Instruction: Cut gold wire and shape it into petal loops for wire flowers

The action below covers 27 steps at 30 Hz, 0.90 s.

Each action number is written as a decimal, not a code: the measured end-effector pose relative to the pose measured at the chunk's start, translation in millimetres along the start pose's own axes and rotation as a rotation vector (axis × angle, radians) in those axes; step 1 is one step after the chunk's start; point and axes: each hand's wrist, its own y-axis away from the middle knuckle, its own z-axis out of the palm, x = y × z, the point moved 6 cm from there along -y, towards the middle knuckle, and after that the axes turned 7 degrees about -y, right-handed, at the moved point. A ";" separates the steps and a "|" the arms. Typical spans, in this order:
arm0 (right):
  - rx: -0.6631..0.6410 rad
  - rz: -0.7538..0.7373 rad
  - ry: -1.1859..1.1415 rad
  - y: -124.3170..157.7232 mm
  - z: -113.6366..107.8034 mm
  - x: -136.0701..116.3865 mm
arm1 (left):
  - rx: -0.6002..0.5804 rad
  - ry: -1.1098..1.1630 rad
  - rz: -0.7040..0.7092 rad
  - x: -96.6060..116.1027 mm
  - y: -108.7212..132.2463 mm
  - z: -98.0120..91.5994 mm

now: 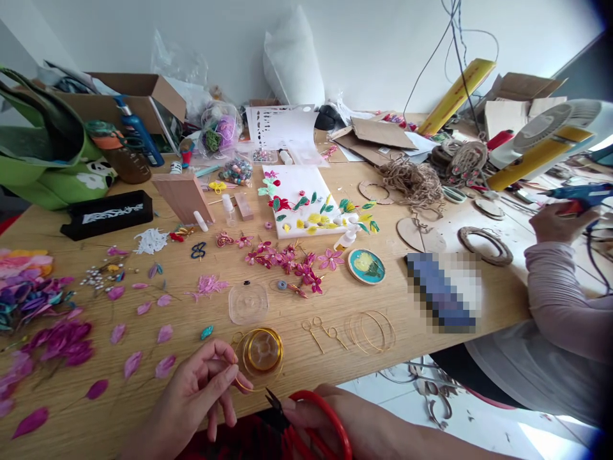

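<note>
My left hand (205, 383) is closed, thumb and fingertips pinching thin gold wire (245, 387) that curves around and beside its spool (264, 351). The spool lies on the table just beyond my fingers. In my right hand (330, 409) are red-handled scissors (322, 415), their short dark blades slightly apart and pointing up toward the wire. Right of the spool lie several short gold wire pieces with looped ends (316, 337) and large gold wire rings (373, 332). A clear plastic lid (249, 303) rests behind the spool, with a small turquoise piece (207, 332) to its left.
Pink petals (133, 364) spread over the left side. Magenta flowers (287, 259), a white foam block (306, 185) with leaves and a round turquoise flower piece (366, 266) stand further back. At right, another person's hand (558, 223) holds a blue glue gun (579, 193).
</note>
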 end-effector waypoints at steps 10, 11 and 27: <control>-0.027 0.009 0.012 -6.4 10.0 -0.9 | 0.003 0.007 0.010 1.4 1.6 2.6; -0.033 0.012 0.002 -6.9 11.5 -0.5 | 0.010 0.000 0.009 1.5 1.8 2.4; -0.025 -0.008 -0.070 -5.9 28.3 -2.5 | 0.147 -0.046 0.052 6.2 1.4 -4.9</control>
